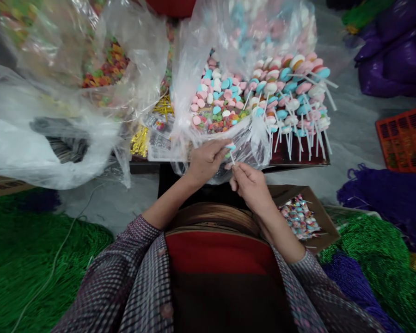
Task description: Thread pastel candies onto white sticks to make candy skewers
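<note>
Between the fingertips of my left hand (pixel 206 159) is a small blue-and-white marshmallow (pixel 231 146). My right hand (pixel 251 184) pinches a thin white stick (pixel 232 158) whose upper end meets the marshmallow; whether it has gone in I cannot tell. Just beyond my hands lies an open clear plastic bag (pixel 190 101) with loose pink, white and blue marshmallows (pixel 225 85) and colourful gummy rings (pixel 225 124). To the right, marshmallow skewers (pixel 291 104) are stacked on the table, their white sticks pointing toward me.
Bags of gummy rings (pixel 107 67) stand at the back left, with gold twist ties (pixel 139 140) nearby. A cardboard box (pixel 327 226) of wrapped candy sits right of my lap. Green strands (pixel 374 249) and an orange crate (pixel 405 138) are on the right.
</note>
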`<state>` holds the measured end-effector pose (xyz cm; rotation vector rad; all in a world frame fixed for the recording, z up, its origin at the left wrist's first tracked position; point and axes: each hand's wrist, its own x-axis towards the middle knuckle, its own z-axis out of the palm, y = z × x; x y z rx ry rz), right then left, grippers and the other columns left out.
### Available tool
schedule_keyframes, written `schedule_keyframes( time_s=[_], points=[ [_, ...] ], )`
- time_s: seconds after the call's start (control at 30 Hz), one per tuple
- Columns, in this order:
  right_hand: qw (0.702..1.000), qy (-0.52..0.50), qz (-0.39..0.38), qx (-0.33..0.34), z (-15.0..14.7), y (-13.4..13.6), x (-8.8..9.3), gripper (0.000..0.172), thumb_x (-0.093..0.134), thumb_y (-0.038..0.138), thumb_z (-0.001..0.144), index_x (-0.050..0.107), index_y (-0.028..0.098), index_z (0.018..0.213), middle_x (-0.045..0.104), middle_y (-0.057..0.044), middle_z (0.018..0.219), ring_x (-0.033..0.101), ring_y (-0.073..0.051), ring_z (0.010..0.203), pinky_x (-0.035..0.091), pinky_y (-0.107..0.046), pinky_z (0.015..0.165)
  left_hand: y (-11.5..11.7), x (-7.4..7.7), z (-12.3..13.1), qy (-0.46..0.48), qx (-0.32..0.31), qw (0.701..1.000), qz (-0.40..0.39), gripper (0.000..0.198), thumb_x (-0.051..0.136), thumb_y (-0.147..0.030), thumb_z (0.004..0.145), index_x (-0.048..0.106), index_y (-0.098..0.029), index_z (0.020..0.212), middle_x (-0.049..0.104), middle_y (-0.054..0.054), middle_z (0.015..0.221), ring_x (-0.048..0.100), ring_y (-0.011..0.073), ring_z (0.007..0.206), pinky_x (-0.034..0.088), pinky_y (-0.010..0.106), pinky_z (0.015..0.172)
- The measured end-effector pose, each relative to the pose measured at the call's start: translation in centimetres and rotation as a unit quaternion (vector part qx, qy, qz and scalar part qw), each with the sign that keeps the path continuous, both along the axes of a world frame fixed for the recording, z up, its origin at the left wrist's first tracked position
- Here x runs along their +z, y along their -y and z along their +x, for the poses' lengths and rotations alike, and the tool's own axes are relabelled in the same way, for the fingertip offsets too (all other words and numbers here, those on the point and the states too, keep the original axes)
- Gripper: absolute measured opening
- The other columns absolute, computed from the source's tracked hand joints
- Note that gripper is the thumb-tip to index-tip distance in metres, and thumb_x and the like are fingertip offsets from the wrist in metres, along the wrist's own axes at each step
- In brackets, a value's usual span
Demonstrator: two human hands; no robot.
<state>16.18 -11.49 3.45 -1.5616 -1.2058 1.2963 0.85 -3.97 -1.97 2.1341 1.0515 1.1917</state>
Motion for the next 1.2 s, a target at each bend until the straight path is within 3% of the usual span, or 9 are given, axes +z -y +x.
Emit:
schedule_keyframes(
  time_s=[0.17,0.37,0.47,0.57,0.67,0.77,0.93,1.03,1.2],
  points=[
    [0.998,-0.057,0.001,-0.039,0.5,-1.5,-0.6,0.057,0.066,0.075,0.088,0.054,0.023,0.070,0.052,0.008,0.049,0.033,-0.006,0.038,0.023,-0.023,0.041,0.3,1.0,0.1,0.044,-0.078,0.995,-0.053,0.036,0.048,-0.041,0.110,0.077,-0.026,0.126,0.083,0.006,0.120,0.078,0.0176,0.111,0.061,0.033,0.099],
    [0.991,-0.118,-0.015,-0.063,0.6,-1.7,-0.7,0.055,0.072,0.076,0.083,0.065,0.021,0.087,0.051,0.010,0.051,0.031,-0.005,0.037,0.021,-0.022,0.040,-6.2,1.4,-2.2,-0.065,0.082,0.992,-0.071,0.025,0.060,-0.034,0.102,0.080,-0.022,0.107,0.078,0.012,0.111,0.067,0.0315,0.122,0.049,0.047,0.112],
    [0.992,-0.118,-0.004,-0.053,0.3,-1.4,-0.8,0.054,0.071,0.074,0.086,0.068,0.020,0.091,0.051,0.010,0.051,0.032,-0.005,0.038,0.022,-0.022,0.041,-8.9,0.4,-2.1,-0.133,0.093,0.984,-0.069,0.016,0.066,-0.028,0.095,0.077,-0.019,0.088,0.073,0.016,0.107,0.060,0.0404,0.128,0.039,0.059,0.118],
    [0.993,-0.109,0.007,-0.050,0.5,-1.3,-0.9,0.053,0.070,0.072,0.087,0.069,0.019,0.092,0.052,0.010,0.052,0.033,-0.005,0.039,0.023,-0.021,0.041,-9.9,-0.3,-1.9,-0.147,0.088,0.983,-0.071,0.015,0.069,-0.025,0.092,0.074,-0.019,0.079,0.072,0.016,0.102,0.060,0.0425,0.127,0.035,0.064,0.117],
    [0.995,-0.086,0.004,-0.043,0.8,-1.4,-0.8,0.053,0.067,0.071,0.089,0.071,0.018,0.093,0.053,0.009,0.051,0.033,-0.005,0.039,0.024,-0.021,0.041,-9.6,-0.1,-2.3,-0.097,0.088,0.988,-0.083,0.011,0.074,-0.025,0.088,0.075,-0.021,0.079,0.074,0.012,0.098,0.064,0.0373,0.119,0.041,0.058,0.114],
    [0.999,-0.052,0.001,-0.004,0.8,-1.5,-0.6,0.053,0.062,0.070,0.094,0.073,0.018,0.095,0.055,0.008,0.051,0.036,-0.006,0.039,0.026,-0.022,0.042,-8.6,0.6,-2.9,0.028,0.053,0.987,-0.146,0.009,0.077,-0.032,0.088,0.078,-0.023,0.089,0.077,0.005,0.091,0.070,0.0250,0.099,0.053,0.043,0.100],
    [0.999,-0.007,0.032,0.040,0.4,-1.9,-0.1,0.052,0.057,0.066,0.098,0.076,0.018,0.095,0.052,0.007,0.049,0.038,-0.009,0.043,0.029,-0.022,0.046,-6.6,1.4,-2.8,0.234,-0.014,0.930,-0.284,0.029,0.084,-0.049,0.085,0.078,-0.023,0.097,0.078,0.001,0.087,0.071,0.0139,0.079,0.057,0.028,0.077],
    [0.998,0.012,0.048,0.044,0.3,-2.1,-0.1,0.050,0.056,0.064,0.099,0.077,0.019,0.095,0.051,0.007,0.048,0.042,-0.010,0.046,0.030,-0.023,0.049,-6.2,1.4,-2.5,0.279,-0.018,0.909,-0.308,0.032,0.090,-0.050,0.078,0.079,-0.024,0.094,0.078,0.000,0.087,0.069,0.0121,0.075,0.056,0.026,0.072],
    [0.997,0.034,0.049,0.054,0.4,-2.0,-0.3,0.050,0.055,0.063,0.099,0.077,0.019,0.092,0.050,0.006,0.047,0.044,-0.012,0.047,0.032,-0.024,0.050,-5.9,1.5,-2.1,0.278,-0.015,0.910,-0.309,0.031,0.093,-0.045,0.076,0.080,-0.024,0.095,0.077,-0.001,0.084,0.068,0.0119,0.075,0.058,0.027,0.075]
  ],
)
